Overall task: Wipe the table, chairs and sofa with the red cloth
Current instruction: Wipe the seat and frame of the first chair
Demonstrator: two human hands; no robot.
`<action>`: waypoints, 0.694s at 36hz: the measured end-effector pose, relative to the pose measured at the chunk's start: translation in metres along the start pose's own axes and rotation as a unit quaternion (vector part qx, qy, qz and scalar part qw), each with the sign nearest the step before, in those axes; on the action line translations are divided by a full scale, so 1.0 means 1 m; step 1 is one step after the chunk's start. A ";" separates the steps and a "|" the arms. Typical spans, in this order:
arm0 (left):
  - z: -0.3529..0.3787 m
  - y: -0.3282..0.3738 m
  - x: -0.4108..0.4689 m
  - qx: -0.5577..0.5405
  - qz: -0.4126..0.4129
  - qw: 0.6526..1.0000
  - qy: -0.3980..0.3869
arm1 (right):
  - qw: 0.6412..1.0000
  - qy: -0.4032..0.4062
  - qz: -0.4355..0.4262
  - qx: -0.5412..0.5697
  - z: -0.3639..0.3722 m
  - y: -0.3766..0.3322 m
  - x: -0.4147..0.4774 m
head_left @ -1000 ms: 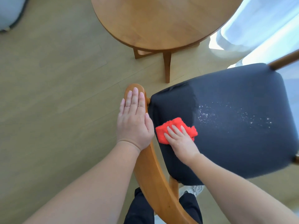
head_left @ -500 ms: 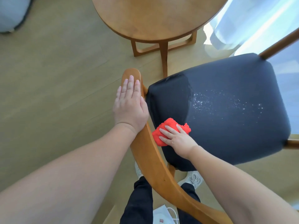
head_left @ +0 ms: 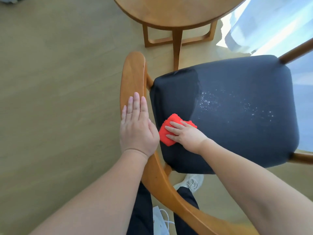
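Note:
A wooden chair with a dark padded seat [head_left: 237,106] stands below me, its curved wooden backrest [head_left: 133,73] on the left. My right hand [head_left: 184,134] presses the folded red cloth [head_left: 166,133] flat against the seat's near left part with straight fingers. My left hand [head_left: 136,128] rests flat on the backrest, fingers straight. White specks [head_left: 208,102] are scattered over the middle of the seat. The round wooden table [head_left: 177,11] stands beyond the chair at the top.
Pale wood floor spreads to the left. A sheer white curtain [head_left: 271,22] hangs at the upper right, with bright light behind it. My dark trousers and a white shoe [head_left: 191,182] show under the backrest, beside a white bag [head_left: 160,221].
My right hand has slid the red cloth toward the seat's near left corner. My left hand has slid back along the backrest, away from its tip. The view has shifted.

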State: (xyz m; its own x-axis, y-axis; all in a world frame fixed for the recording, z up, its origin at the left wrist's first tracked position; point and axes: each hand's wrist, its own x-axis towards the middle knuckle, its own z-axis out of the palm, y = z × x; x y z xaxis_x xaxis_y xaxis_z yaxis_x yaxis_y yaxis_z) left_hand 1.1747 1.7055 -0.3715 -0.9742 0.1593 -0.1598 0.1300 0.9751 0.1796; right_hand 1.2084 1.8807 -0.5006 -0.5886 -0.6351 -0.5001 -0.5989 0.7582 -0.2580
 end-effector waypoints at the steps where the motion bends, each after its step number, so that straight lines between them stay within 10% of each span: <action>1: 0.000 0.000 0.000 0.001 0.002 1.000 0.003 | 1.000 0.015 -0.010 -0.010 -0.002 0.008 -0.001; 14: 0.001 -0.001 0.001 0.016 0.000 1.000 -0.004 | 0.921 0.204 0.295 0.154 -0.038 0.112 -0.014; 25: -0.001 -0.001 0.000 0.026 0.006 1.000 -0.008 | 0.914 0.148 0.341 0.162 -0.016 0.118 -0.008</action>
State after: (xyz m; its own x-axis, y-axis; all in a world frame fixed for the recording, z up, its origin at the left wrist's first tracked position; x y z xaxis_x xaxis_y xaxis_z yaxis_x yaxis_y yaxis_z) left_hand 1.1740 1.7047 -0.3705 -0.9696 0.1731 -0.1731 0.1515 0.9797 0.1311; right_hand 1.1335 1.9723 -0.5138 -0.9151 0.0255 -0.4024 0.1257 0.9664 -0.2244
